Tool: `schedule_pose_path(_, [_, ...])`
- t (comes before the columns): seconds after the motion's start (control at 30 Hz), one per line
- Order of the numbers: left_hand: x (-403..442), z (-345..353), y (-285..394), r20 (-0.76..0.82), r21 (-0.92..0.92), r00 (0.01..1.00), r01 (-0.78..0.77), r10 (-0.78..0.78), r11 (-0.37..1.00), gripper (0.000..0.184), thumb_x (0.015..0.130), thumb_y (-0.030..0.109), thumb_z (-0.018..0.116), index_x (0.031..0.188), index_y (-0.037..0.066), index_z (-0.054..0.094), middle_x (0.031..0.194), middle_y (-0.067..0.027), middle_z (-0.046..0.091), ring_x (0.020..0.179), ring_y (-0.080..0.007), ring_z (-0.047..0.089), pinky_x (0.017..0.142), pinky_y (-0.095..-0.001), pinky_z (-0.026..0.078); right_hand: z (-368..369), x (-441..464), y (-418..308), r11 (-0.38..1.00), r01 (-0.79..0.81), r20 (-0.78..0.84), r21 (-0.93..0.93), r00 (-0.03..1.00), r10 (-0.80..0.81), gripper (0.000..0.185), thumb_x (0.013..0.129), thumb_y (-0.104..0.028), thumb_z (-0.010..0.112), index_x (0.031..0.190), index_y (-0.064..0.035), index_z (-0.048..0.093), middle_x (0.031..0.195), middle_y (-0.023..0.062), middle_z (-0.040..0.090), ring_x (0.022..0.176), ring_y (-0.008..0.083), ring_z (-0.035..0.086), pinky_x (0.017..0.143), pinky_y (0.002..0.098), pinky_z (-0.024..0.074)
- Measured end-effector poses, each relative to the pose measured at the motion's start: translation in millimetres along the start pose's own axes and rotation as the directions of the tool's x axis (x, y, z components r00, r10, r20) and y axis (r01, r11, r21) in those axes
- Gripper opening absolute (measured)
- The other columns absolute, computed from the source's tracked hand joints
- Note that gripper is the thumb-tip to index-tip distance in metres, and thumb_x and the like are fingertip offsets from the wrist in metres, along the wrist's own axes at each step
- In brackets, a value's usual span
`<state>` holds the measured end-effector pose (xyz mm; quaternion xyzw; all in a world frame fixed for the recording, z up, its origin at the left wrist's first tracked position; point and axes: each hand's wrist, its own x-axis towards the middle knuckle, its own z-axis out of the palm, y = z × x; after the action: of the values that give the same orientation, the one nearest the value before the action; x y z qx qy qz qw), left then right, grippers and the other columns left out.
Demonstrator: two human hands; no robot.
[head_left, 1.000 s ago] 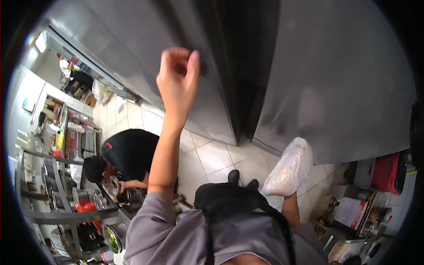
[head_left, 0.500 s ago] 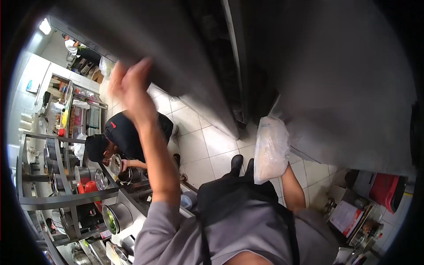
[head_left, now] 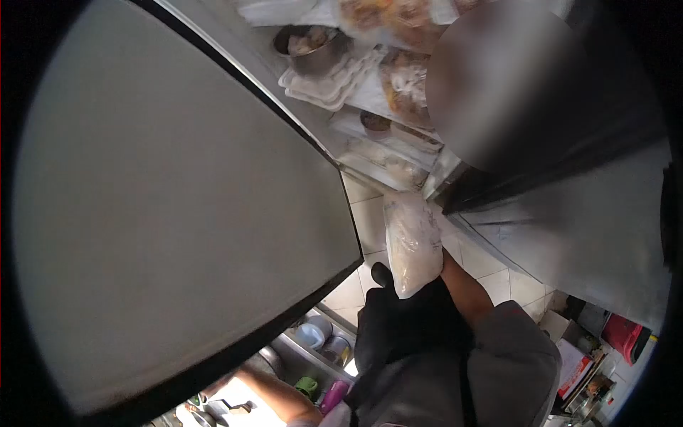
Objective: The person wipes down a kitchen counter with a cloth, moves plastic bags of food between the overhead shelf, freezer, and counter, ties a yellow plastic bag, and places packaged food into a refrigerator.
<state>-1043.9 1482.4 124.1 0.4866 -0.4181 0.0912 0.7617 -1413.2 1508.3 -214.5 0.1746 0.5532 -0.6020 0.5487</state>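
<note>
Bag (head_left: pixel 414 245) at right forearm (head_left: pixel 466 288) — one

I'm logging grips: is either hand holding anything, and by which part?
The right hand holds a filled plastic bag, apparently from underneath; the bag hides the exact grip. The left hand, by the door, is too obscured to tell.
</note>
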Motion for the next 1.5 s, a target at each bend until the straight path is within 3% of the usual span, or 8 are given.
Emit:
schedule_pose_path(0.23, [-180.1,-24.4,-16.3,0.337,0.442,0.917,0.049,-0.216,0.896,0.042,0.088,0.031,0.045,0.112,-0.004,0.041,0.112,-0.0174,0.049,0.099,-0.0270,0.050,0.092,-0.0404,0.037,36.5,80.4,58.8,0.976,-0.007,-0.025,-0.219,1.000,0.002,0.029,0.087,-0.026,0.041,0.102,-0.0053,0.056,0.100,0.0176,0.058,0.098,0.0304,0.054,0.082,0.0420,0.0424])
schedule_pose_path(0.47, [-374.3,58.8,-186.3,0.716,0.056,-0.419,0.832,-0.559,-0.552,0.090,0.077,0.072,0.032,0.137,0.006,0.017,0.134,-0.0146,0.034,0.126,-0.0269,0.029,0.102,-0.0384,0.024,4.6,96.5,83.2,0.512,0.175,0.139,-0.841,0.984,-0.107,0.028,0.087,-0.024,0.042,0.099,-0.0050,0.058,0.098,0.0183,0.059,0.097,0.0311,0.054,0.082,0.0425,0.0424])
schedule_pose_path(0.6, [-416.3,58.8,-228.8,0.597,-0.010,-0.463,0.812,-0.655,-0.583,0.088,0.077,0.069,0.033,0.136,0.006,0.019,0.133,-0.0149,0.035,0.125,-0.0270,0.030,0.101,-0.0380,0.025,66.1,61.2,43.7,-0.542,0.537,0.682,-0.646,0.725,-0.095,0.020,0.082,-0.018,0.045,0.082,-0.0040,0.059,0.085,0.0192,0.058,0.092,0.0344,0.052,0.081,0.0423,0.0397])
schedule_pose_path(0.7, [-432.5,46.7,-235.1,0.540,0.008,-0.448,0.850,-0.713,-0.527,0.086,0.078,0.068,0.034,0.136,0.006,0.020,0.132,-0.0150,0.036,0.124,-0.0272,0.031,0.101,-0.0377,0.025,54.3,107.4,26.9,-0.399,0.712,0.691,-0.578,0.687,0.225,0.020,0.081,-0.021,0.048,0.081,-0.0050,0.060,0.079,0.0170,0.057,0.088,0.0347,0.052,0.083,0.0412,0.0379])
schedule_pose_path(0.73, [-437.5,40.8,-235.2,0.520,0.015,-0.441,0.861,-0.732,-0.508,0.085,0.078,0.067,0.034,0.135,0.006,0.021,0.132,-0.0151,0.036,0.124,-0.0272,0.031,0.101,-0.0376,0.026,41.3,146.3,3.6,-0.288,0.949,0.791,-0.125,0.271,0.549,0.020,0.071,-0.018,0.057,0.084,-0.0033,0.057,0.089,0.0125,0.056,0.095,0.0274,0.051,0.079,0.0371,0.0401])
schedule_pose_path(0.8, [-442.9,31.6,-241.8,0.481,0.019,-0.439,0.871,-0.759,-0.492,0.084,0.079,0.066,0.034,0.135,0.005,0.022,0.131,-0.0152,0.037,0.124,-0.0273,0.032,0.101,-0.0375,0.026,45.2,210.1,-19.5,0.006,0.728,0.728,-0.686,0.686,0.018,0.040,0.079,-0.027,0.054,0.112,-0.0056,0.048,0.113,0.0111,0.051,0.107,0.0257,0.048,0.090,0.0365,0.0354])
schedule_pose_path(0.9, [-448.2,24.0,-252.0,0.451,0.038,-0.445,0.876,-0.774,-0.481,0.082,0.079,0.064,0.035,0.134,0.005,0.023,0.130,-0.0154,0.037,0.123,-0.0274,0.033,0.100,-0.0372,0.027,86.0,319.4,-62.2,-0.175,0.473,0.479,-0.863,0.659,-0.580,0.041,0.079,-0.029,0.054,0.112,-0.0055,0.048,0.113,0.0126,0.051,0.106,0.0265,0.048,0.090,0.0366,0.0355])
schedule_pose_path(1.5, [-431.7,14.6,-271.6,0.353,0.165,-0.483,0.875,-0.802,-0.455,0.070,0.082,0.054,0.038,0.130,0.003,0.031,0.126,-0.0165,0.042,0.118,-0.0280,0.038,0.098,-0.0355,0.030,54.2,331.8,-45.6,-0.052,0.378,0.291,-0.924,0.610,-0.737,0.045,0.077,-0.036,0.050,0.110,-0.0043,0.053,0.105,0.0215,0.057,0.097,0.0311,0.054,0.085,0.0377,0.0390])
